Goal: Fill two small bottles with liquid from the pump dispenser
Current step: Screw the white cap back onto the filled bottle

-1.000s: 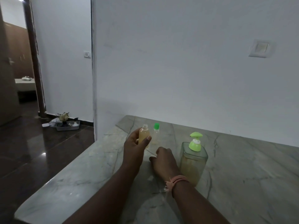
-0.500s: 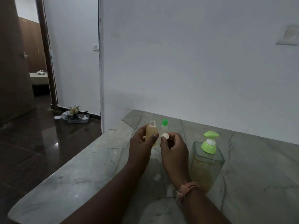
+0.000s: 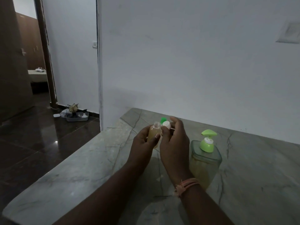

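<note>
No readable text, label, brand, number or sign anywhere: none on the small bottle [image 3: 155,133], the white cap [image 3: 166,124], the pump dispenser [image 3: 204,161] or the wall plate [image 3: 289,32].

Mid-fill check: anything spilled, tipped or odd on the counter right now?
Nothing stands out. The left hand holds the open small bottle upright, the right hand pinches its white cap, and the pump dispenser stands upright on the counter. No spill shows in this dim view.
</note>
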